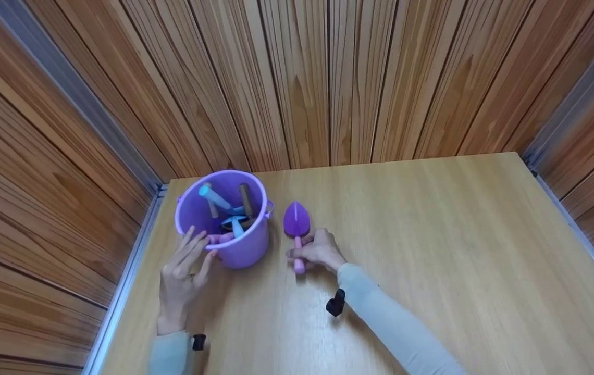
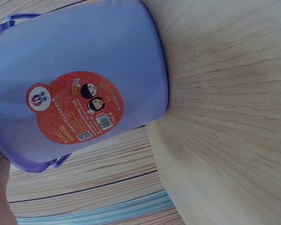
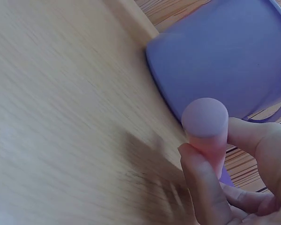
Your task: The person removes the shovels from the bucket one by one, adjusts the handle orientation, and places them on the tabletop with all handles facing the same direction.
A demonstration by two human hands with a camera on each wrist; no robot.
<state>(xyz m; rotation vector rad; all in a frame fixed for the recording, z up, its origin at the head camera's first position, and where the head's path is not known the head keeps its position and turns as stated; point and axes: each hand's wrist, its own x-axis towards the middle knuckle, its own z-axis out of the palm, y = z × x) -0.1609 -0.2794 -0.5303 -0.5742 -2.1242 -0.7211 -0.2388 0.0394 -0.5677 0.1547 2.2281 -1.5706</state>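
My right hand [image 1: 320,250] pinches the pink handle of a toy trowel [image 1: 297,219] with a purple, pointed blade. The blade points away from me, to the right of a purple bucket [image 1: 245,255]. In the right wrist view, thumb and fingers wrap the trowel handle [image 3: 206,119], its rounded end toward the camera. At the near left of the bucket, my left hand [image 1: 181,278] holds the rim, fingers over the edge and thumb on the outer side. Inside lie blue tools [image 1: 216,197], a brown handle [image 1: 245,199] and a pink handle [image 1: 221,238]; their lower parts are hidden.
The bucket stands upright on a wooden table [image 1: 432,234], close to its back left corner. A red label [image 2: 77,108] is on the bucket's side. Wood-panelled walls [image 1: 297,83] rise behind and at both sides, with metal strips along the table's side edges.
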